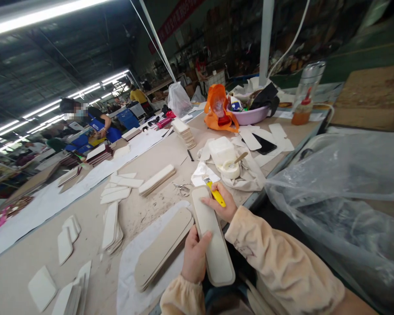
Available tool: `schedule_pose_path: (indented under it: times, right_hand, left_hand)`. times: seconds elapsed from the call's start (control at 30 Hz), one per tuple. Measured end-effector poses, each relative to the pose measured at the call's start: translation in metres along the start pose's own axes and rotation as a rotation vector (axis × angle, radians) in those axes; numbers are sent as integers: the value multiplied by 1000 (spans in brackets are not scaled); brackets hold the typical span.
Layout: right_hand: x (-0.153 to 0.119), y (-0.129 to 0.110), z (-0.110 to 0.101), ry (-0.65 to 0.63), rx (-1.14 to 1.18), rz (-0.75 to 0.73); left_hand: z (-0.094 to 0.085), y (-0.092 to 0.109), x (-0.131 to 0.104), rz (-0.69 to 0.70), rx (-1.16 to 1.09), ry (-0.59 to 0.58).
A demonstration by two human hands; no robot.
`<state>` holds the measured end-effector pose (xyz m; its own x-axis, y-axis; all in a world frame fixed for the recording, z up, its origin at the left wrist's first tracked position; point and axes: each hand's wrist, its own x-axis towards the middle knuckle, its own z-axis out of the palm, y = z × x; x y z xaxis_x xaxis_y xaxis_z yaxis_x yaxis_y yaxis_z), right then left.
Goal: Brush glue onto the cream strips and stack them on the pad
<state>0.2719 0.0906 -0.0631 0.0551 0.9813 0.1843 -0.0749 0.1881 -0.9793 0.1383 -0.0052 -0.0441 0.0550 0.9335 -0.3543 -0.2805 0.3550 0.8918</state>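
A long cream panel with rounded corners (213,245) is tilted up at the table's near edge. My left hand (196,253) grips its left side, thumb lying on the face. In my right hand (223,202) is a yellow-handled paintbrush (218,195), its bristles pointing away from me, while the thumb reaches onto the panel's upper part. A stack of beige rounded panels (162,249) lies left of my left hand on a white sheet (126,267). Beyond the brush are a white tub (230,169) with a stick in it and small metal scissors (182,188).
Several piles of cream pieces (113,229) spread over the left of the table. An orange bag (218,109), a lilac basin (251,116), a black phone (265,144) and a bottle of amber liquid (302,113) stand farther back. Clear plastic sheeting (341,197) bulges at right. A co-worker (98,122) is across the table.
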Motion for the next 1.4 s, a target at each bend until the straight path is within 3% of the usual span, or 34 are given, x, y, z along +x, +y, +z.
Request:
schedule_pose_path:
  times: [0.43, 0.73, 0.9, 1.4]
  right_hand:
    - [8, 12, -5, 121, -9, -70]
    - [14, 18, -11, 206, -60, -59]
    - [16, 21, -12, 229, -74, -70]
    - [15, 18, -12, 226, -145, -88]
  left_hand:
    - [-1, -7, -5, -89, -30, 13]
    - [-11, -20, -25, -267, -85, -118]
    - [-18, -31, -33, -258, -32, -131]
    - [-21, -35, -37, -292, -84, -75]
